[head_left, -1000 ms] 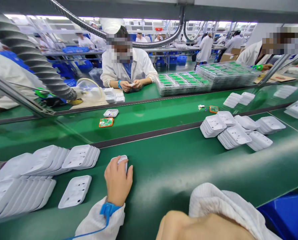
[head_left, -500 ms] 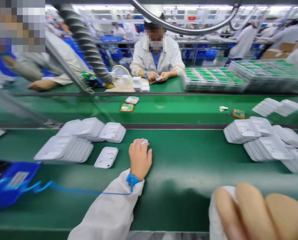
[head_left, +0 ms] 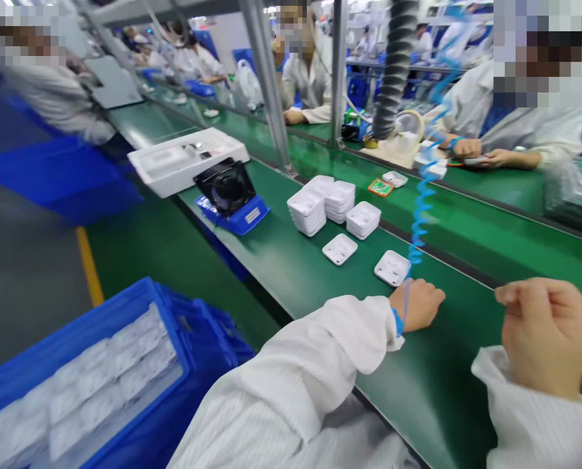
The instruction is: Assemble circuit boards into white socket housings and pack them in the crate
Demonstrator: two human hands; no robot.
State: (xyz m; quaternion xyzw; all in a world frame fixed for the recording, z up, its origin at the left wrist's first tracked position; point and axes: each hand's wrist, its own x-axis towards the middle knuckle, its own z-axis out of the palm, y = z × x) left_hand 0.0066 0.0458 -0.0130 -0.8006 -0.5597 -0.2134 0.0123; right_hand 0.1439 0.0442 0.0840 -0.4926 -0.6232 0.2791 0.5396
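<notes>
My left hand [head_left: 420, 303], in a blue wrist strap [head_left: 397, 322] with a coiled cord [head_left: 421, 218], is low over the green worktop, fingers curled and nothing showing in them. Just beyond its wrist lies a white plastic housing [head_left: 392, 268], open side up. Another single housing [head_left: 340, 249] lies further left, in front of stacked white housings [head_left: 307, 207]. At the right edge my right hand [head_left: 547, 332] is raised over the worktop, blurred, its fingers pinched together. Whether anything small is between those fingertips is hidden.
A blue box with a black round device [head_left: 232, 195] and a white foam tray [head_left: 188, 156] stand along the worktop. At lower left a blue crate [head_left: 186, 339] holds white parts. An orange-edged circuit board [head_left: 380, 187] lies on the middle strip. Co-workers sit opposite.
The view has swung left, bringing the crate and tray into sight. My left hand has left the housing it covered. My right hand has moved away from the camera.
</notes>
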